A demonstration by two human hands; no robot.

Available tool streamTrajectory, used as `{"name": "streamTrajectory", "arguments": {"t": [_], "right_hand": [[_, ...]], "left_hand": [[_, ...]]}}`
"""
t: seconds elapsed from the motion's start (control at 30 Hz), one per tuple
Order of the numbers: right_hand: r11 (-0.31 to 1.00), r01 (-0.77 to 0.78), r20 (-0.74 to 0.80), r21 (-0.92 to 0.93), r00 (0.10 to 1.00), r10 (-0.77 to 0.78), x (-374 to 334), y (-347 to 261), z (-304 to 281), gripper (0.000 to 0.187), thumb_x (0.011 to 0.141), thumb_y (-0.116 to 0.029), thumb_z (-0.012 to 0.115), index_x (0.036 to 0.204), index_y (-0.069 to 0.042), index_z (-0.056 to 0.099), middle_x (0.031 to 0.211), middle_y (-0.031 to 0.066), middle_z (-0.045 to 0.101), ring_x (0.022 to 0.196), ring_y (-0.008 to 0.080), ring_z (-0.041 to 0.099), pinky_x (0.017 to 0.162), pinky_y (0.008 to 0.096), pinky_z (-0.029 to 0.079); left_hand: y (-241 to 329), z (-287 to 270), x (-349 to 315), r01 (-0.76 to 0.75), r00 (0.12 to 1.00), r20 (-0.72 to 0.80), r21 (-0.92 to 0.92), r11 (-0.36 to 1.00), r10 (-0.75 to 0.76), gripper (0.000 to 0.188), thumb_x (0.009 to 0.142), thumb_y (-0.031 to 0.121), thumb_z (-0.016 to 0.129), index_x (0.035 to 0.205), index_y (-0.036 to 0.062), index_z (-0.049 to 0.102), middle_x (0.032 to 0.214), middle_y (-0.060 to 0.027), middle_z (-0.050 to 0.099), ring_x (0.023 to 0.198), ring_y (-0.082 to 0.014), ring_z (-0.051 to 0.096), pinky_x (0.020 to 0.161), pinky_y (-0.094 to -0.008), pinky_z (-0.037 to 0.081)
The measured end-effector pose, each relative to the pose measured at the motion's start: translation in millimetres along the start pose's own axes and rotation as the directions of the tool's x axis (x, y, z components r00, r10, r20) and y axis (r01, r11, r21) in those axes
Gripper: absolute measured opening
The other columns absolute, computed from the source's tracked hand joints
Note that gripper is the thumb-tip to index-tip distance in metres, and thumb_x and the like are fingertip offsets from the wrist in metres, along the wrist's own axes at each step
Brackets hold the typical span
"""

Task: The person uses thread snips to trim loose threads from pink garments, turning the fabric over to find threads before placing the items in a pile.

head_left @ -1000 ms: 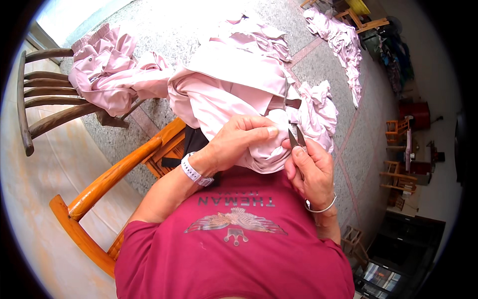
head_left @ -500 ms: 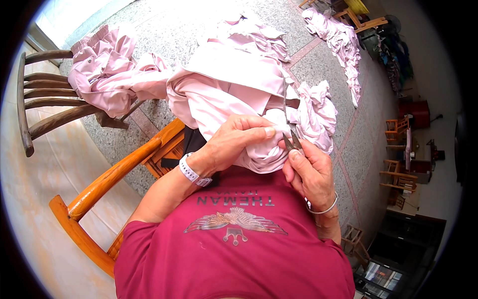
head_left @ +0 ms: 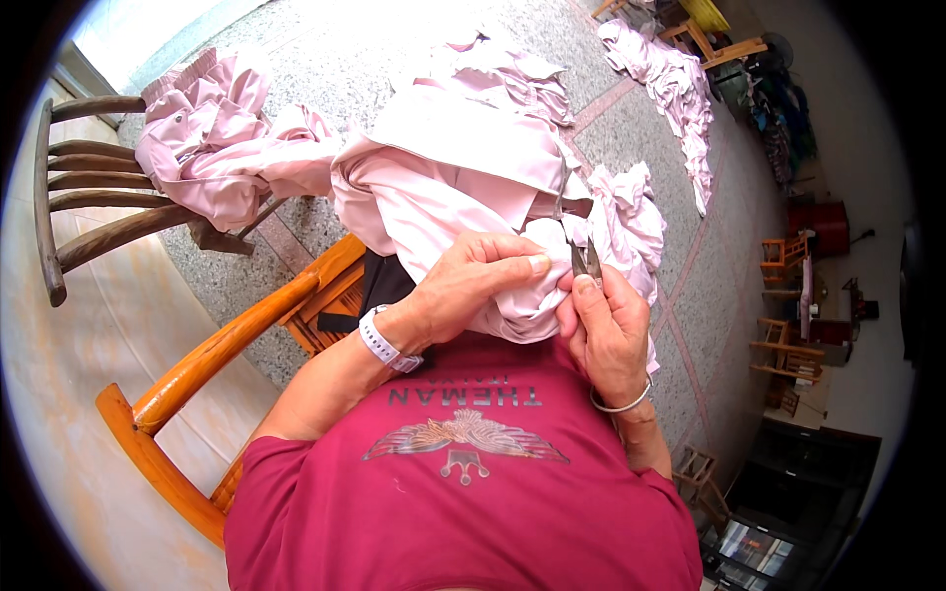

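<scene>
A pale pink garment [head_left: 424, 202] lies bunched over my lap. My left hand [head_left: 483, 281] pinches a fold of it between thumb and fingers. In my right hand [head_left: 608, 320] is a small pair of dark metal thread snips [head_left: 585, 264], blades pointing away from me and close to the cloth by my left fingertips. The snips' handles are mostly hidden inside my right fingers. Whether the blades touch the cloth or a thread, I cannot tell.
More pink clothing [head_left: 202, 148] is heaped on a dark wooden chair [head_left: 108, 182] at the left. An orange wooden armrest [head_left: 222, 345] stands beside my left arm. Another pink pile [head_left: 665, 74] lies on the speckled floor [head_left: 601, 59] at the far right, with small wooden stools [head_left: 783, 251] beyond.
The snips have turned from pointing up-left to nearly straight away from me, and their blades have come closer together. My right hand has shifted slightly; my left keeps its pinch.
</scene>
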State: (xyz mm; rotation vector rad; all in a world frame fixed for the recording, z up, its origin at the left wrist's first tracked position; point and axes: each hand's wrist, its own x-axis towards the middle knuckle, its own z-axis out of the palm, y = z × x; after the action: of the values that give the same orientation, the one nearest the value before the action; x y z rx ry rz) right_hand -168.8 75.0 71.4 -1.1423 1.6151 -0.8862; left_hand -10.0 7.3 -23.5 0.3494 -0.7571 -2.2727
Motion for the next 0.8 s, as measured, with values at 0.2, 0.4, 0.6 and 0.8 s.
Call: {"name": "streamTrajectory", "arguments": {"t": [0.2,0.4,0.6,0.8], "right_hand": [[0.998,-0.050,0.116,-0.043,0.992,0.055,-8,-11,-11,0.023,0.103,-0.014,0.049,0.115,0.001,0.061,0.064,-0.0017,0.053,0.050,0.0023,0.040,0.046,0.0190,0.030],[0.987,0.020,0.119,-0.160,0.993,-0.001,-8,-13,-10,0.022,0.101,-0.010,0.052,0.115,0.001,0.064,0.065,-0.0026,0.054,0.055,0.0032,0.045,0.050,0.0204,0.035],[0.971,0.028,0.129,-0.237,0.992,0.003,-8,-16,-11,0.021,0.099,-0.007,0.053,0.114,0.001,0.065,0.066,-0.0027,0.054,0.057,0.0037,0.047,0.052,0.0209,0.037],[0.963,0.077,0.138,-0.258,0.990,-0.042,-6,-13,-12,0.020,0.100,-0.007,0.053,0.113,0.001,0.065,0.065,-0.0025,0.054,0.057,0.0036,0.048,0.051,0.0209,0.037]], "left_hand": [[5,0,2,0.039,0.999,-0.010,-0.119,0.992,-0.040,0.025,0.097,0.019,0.061,0.106,-0.0020,0.069,0.099,-0.0066,0.071,0.086,-0.0107,0.065,0.079,-0.0258,0.052],[3,-2,2,0.036,0.999,-0.022,-0.104,0.994,-0.039,0.025,0.097,0.020,0.060,0.105,-0.0020,0.069,0.097,-0.0071,0.072,0.084,-0.0113,0.066,0.077,-0.0257,0.052],[5,-3,1,0.031,0.998,0.049,-0.072,0.997,-0.028,0.025,0.099,0.021,0.057,0.105,-0.0004,0.070,0.097,-0.0026,0.070,0.087,-0.0067,0.063,0.079,-0.0220,0.050],[7,-1,0,0.035,0.998,0.051,-0.063,0.997,-0.032,0.026,0.100,0.021,0.057,0.104,-0.0004,0.070,0.095,-0.0023,0.069,0.087,-0.0062,0.062,0.079,-0.0218,0.050]]}}
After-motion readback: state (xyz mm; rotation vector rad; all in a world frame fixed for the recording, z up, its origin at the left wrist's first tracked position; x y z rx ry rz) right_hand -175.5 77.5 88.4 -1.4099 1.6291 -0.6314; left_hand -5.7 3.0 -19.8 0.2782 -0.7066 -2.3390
